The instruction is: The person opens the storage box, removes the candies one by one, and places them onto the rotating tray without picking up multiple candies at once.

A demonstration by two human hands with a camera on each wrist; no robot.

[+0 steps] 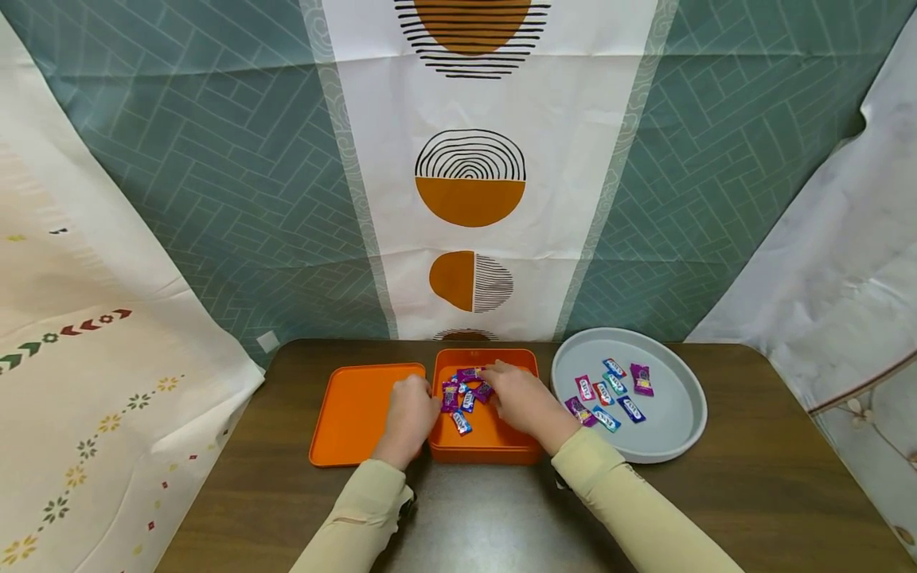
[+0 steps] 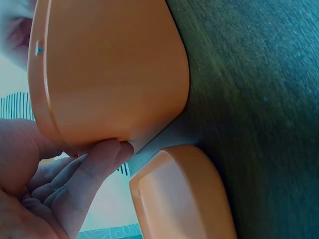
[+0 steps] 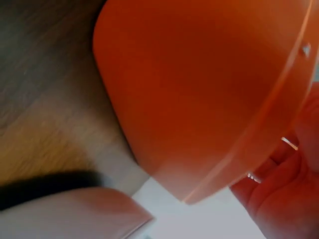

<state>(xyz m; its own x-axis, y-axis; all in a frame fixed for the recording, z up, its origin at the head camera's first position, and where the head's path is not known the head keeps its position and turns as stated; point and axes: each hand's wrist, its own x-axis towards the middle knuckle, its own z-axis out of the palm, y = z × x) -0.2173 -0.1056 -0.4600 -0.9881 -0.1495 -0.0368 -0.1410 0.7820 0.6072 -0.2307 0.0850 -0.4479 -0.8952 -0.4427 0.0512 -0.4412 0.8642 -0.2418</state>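
1. One deep orange rectangular plastic box (image 1: pixel 487 455) stands on the desk in front of the person.
2. Inside it lie at least six small wrapped sweets: three purple foil packets (image 1: pixel 450 396) and three or more blue-and-white packets (image 1: pixel 461 422); some overlap, so the exact number is unclear.
3. Left of the box lies one shallow orange rectangular lid-like tray (image 1: pixel 351 414).
4. Right of the box sits one round grey raised-rim tray (image 1: pixel 666 430) bearing eight sweets: two larger purple packets (image 1: pixel 641 380) and six small packets (image 1: pixel 632 409) in pink, red, teal and blues.
5. The desk (image 1: pixel 774 477) has a dark brown wood-grain top. Behind the box hangs a green patterned cloth (image 1: pixel 243 143) with a white central panel (image 1: pixel 595 159) of ochre and black circles; paler printed cloths (image 1: pixel 107 438) hang at both sides.
6. The left hand (image 1: pixel 415 410) grips the box's left wall, its fingers curled against the outside below the rim.
7. The right hand (image 1: pixel 526 398) reaches over the box's right side, fingertips down by the purple packets; whether it pinches one, I cannot tell.
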